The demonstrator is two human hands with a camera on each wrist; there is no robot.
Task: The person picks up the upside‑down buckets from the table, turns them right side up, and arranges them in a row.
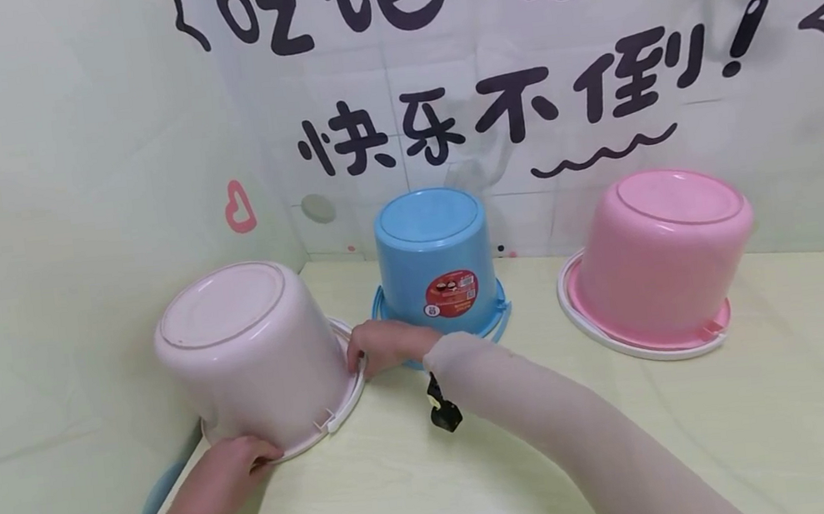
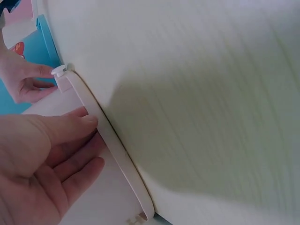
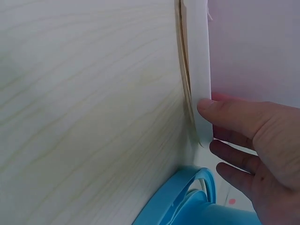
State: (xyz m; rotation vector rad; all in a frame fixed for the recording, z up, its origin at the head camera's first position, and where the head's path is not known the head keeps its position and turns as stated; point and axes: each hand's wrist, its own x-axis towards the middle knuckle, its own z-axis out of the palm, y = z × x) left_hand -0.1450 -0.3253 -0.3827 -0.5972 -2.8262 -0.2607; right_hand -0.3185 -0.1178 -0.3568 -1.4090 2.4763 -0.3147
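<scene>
A pale pink bucket (image 1: 257, 365) stands upside down at the table's left side, its base facing up. My left hand (image 1: 234, 468) holds its rim at the near side; in the left wrist view the thumb of the left hand (image 2: 51, 150) lies on the rim (image 2: 117, 154) and the other fingers are against the wall. With my right hand (image 1: 387, 345) I grip the rim on the bucket's right side. The right wrist view shows the right hand (image 3: 262, 140) with its thumb on the white rim band (image 3: 200, 70).
A blue bucket (image 1: 434, 255) with a red label stands upside down just behind my right hand. Farther right is an upturned bright pink bucket (image 1: 672, 263) with a white handle. The light wooden table (image 1: 436, 489) meets a printed wall sheet (image 1: 437, 62) at the back.
</scene>
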